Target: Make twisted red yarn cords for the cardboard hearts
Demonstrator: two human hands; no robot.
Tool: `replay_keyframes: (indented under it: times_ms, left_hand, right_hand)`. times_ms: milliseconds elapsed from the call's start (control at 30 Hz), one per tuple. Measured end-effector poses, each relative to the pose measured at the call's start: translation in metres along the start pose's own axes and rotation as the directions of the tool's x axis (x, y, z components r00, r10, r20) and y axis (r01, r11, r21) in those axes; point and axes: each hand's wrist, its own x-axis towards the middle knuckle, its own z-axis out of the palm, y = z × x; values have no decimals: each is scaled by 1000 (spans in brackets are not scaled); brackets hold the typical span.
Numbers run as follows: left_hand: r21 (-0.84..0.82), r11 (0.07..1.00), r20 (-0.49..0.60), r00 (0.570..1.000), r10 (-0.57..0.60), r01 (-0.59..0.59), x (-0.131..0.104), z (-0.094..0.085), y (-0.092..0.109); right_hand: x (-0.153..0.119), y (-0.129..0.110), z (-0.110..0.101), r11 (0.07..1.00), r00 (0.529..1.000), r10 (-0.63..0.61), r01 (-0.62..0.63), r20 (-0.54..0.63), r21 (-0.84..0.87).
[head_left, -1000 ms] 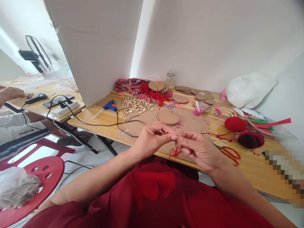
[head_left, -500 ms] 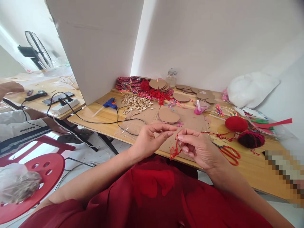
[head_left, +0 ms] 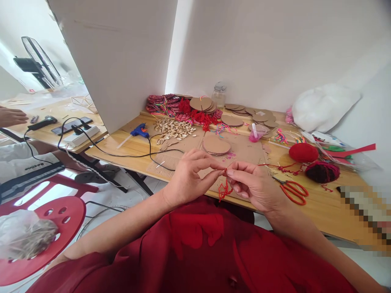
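Observation:
Over the front edge of the table my left hand (head_left: 195,173) and my right hand (head_left: 255,183) meet at the fingertips. Red yarn (head_left: 224,191) is pinched between the thumb and fingers of my right hand, and its loose, crinkled end dangles below. My left thumb and forefinger close on the same yarn at the meeting point. To the right, a strand runs across the table toward a red yarn ball (head_left: 303,152) and a dark red and black ball (head_left: 322,172). Scissors with orange handles (head_left: 295,191) lie beside my right wrist.
Cardboard discs (head_left: 216,144) lie on a cardboard sheet, near a heap of pale shells or seeds (head_left: 175,130). A blue glue gun (head_left: 140,130) trails a black cord. Braided yarn (head_left: 165,105) and a jar (head_left: 219,95) stand behind. At far left, another person's hand (head_left: 12,116) rests by a table.
My left thumb and forefinger have moved right and closed on the yarn at my right fingertips; they were apart from it before. The view has shifted slightly.

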Motion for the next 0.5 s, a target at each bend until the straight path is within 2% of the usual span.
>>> replay_keyframes:
  times_ms: [267, 500]
  left_hand:
    - [20, 996, 31, 996, -83, 83, -2, 1, 3]
    - [11, 997, 4, 997, -72, 72, -3, 5, 1]
  right_hand:
    - [-2, 0, 4, 998, 1000, -19, 19, -1, -53]
    - [-2, -1, 4, 998, 1000, -9, 10, 22, -59]
